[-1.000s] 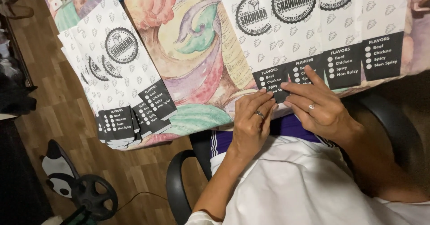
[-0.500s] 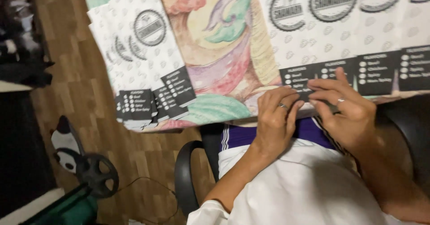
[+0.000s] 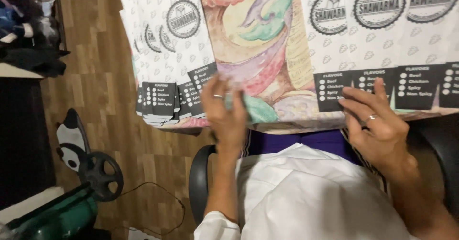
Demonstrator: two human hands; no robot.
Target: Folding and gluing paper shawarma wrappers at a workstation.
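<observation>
Left hand (image 3: 228, 116), open, has swung toward the fanned paper sleeves (image 3: 167, 63) at left; right hand (image 3: 377, 120) stays flat on the row of sleeves (image 3: 377, 39).

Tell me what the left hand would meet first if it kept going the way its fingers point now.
The left hand points up and slightly left, toward the stack of white printed paper bags. It would probably meet the dark lower edge of the nearest bag first. The hand is blurred, so whether it already touches that edge is unclear.

Warm, even indoor light brightens the white paper bags (image 3: 377, 34). The left hand (image 3: 227, 113) is motion-blurred; far left corner falls into dark shadow.
</observation>
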